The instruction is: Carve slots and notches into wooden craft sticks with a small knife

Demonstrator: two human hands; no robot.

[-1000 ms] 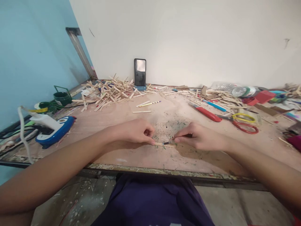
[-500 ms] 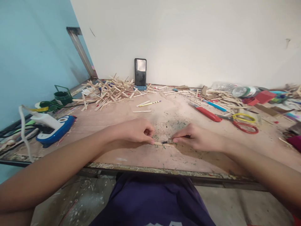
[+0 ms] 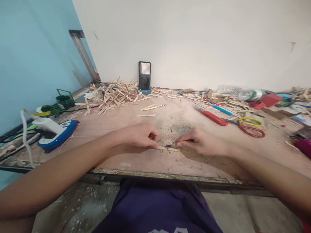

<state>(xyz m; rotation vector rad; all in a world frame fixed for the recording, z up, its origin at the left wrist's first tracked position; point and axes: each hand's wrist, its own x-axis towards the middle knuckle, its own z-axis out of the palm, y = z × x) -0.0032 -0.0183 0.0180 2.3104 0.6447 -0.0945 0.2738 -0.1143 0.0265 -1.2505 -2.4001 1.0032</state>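
Note:
A pale wooden craft stick [image 3: 171, 149] lies flat on the table. My left hand [image 3: 143, 136] is closed, thumb and fingertips pinching the stick's left end. Opposite it, my right hand [image 3: 196, 140] pinches a small dark-tipped blade [image 3: 169, 146]; its handle end is hidden by the fingers. The blade's tip points left, at the upper edge of the stick close to my left fingertips. Whether it touches the wood I cannot tell. Green shavings and dark specks are scattered around both hands.
Beyond my hands lie a yellow pencil [image 3: 155, 107] and a loose stick [image 3: 146, 115]. A phone [image 3: 144, 76] stands against the wall by a stick pile [image 3: 116, 95]. To the right are a red-handled cutter [image 3: 215, 118] and scissors [image 3: 252, 131]; a blue power strip [image 3: 58, 137] is left.
The blade has shifted slightly left and toward the stick's far edge, with my right hand following a little. My left hand keeps its place on the stick.

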